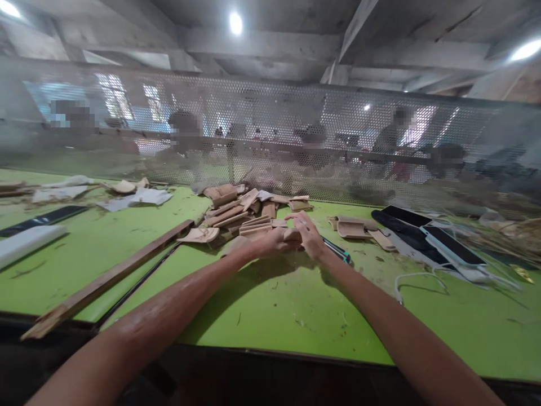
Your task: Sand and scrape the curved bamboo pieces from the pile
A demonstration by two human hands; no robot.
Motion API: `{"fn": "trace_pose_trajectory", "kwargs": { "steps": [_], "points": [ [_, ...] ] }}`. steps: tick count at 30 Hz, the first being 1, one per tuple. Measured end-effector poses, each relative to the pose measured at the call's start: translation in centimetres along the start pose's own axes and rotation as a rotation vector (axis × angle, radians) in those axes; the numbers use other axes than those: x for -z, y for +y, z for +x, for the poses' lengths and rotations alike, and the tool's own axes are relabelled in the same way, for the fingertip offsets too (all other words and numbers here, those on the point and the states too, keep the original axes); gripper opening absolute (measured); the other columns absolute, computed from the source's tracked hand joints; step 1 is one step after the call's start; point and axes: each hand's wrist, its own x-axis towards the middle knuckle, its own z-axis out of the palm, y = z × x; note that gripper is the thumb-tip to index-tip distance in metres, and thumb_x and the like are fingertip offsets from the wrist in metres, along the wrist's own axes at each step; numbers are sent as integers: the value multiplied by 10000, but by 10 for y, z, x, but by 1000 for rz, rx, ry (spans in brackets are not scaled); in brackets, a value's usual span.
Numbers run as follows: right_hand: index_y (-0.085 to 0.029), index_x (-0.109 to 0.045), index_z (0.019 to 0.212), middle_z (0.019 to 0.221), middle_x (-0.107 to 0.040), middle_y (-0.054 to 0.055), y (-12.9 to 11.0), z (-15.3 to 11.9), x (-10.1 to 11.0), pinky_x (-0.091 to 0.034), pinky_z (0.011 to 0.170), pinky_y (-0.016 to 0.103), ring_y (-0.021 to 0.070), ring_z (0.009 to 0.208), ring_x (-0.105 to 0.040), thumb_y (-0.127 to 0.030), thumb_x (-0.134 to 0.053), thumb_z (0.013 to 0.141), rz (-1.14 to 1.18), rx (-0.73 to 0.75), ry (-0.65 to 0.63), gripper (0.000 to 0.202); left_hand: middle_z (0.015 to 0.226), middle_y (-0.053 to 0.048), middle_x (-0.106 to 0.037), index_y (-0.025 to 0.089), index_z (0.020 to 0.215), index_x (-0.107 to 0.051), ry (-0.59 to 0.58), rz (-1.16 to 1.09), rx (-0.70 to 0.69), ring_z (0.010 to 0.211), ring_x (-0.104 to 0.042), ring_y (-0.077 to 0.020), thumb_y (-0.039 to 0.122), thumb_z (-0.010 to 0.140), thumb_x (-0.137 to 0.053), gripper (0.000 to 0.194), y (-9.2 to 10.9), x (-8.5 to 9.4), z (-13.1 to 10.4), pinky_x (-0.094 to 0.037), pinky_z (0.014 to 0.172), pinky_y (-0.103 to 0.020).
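fingers of the left hand (274, 242) clamped one wooden piece (292, 237) before the pile (228, 213), the right hand (309, 235) unclear in grip, many others seemingly left.

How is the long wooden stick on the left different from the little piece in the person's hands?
The long stick is much longer than the little piece. The stick is straight, while the little piece looks rounded. The stick lies on the green table, its near end jutting past the edge; the little piece is in the left hand, with the right hand beside it. Both are brownish.
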Motion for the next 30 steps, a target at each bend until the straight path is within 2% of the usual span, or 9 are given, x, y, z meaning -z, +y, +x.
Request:
{"fn": "trace_pose_trajectory", "kwargs": {
  "steps": [7,12,15,18,23,27,30],
  "points": [
    [-232,-693,931,1005,-675,60,14,4,-2,-446,1045,412,249,1034,-586,-540,-416,914,79,-126,51,414,1017,-71,-727,138,971,-693,18,-71,-74,911,-653,-170,297,977,-582,193,-1,-2,1,-549,861,-309],
    [-252,-706,991,1080,-677,56,5,1,-3,-438,1048,392,243,1065,-595,-514,-426,950,70,-60,21,386,938,-76,-729,119,961,-692,25,-74,-61,818,-645,-169,255,946,-628,151,-11,-2,5,-548,783,-314],
    [-231,-703,965,1071,-670,66,6,1,-3,-440,1042,408,249,1056,-599,-510,-414,939,72,-77,40,402,954,-69,-734,128,972,-689,49,-103,-59,844,-649,-164,271,945,-649,150,-14,-3,6,-555,824,-317],
    [-227,-699,939,1069,-670,75,11,3,-2,-442,1048,417,255,1057,-597,-511,-419,920,54,-105,78,400,1004,-71,-739,135,1014,-691,66,-121,-65,890,-653,-166,303,950,-659,182,-15,-3,7,-557,867,-327],
    [-259,-693,1010,1139,-677,74,12,4,-3,-447,1049,414,258,1106,-589,-451,-416,941,35,-34,37,344,961,-85,-730,121,1017,-693,40,-78,-36,854,-652,-178,308,959,-637,204,-15,-2,5,-562,798,-326],
    [-252,-680,966,1151,-674,81,14,4,-3,-449,1055,449,278,1118,-590,-443,-411,918,30,-98,86,333,1028,-90,-728,129,1054,-693,68,-64,-23,903,-656,-182,293,975,-611,200,-10,-1,3,-563,858,-346],
    [-260,-694,987,1116,-678,71,11,3,-3,-440,1073,436,271,1123,-592,-424,-405,928,6,-67,45,338,1021,-88,-725,132,1061,-693,59,-55,-33,877,-652,-175,278,970,-621,186,-7,-1,3,-562,830,-328]
  ]
}}
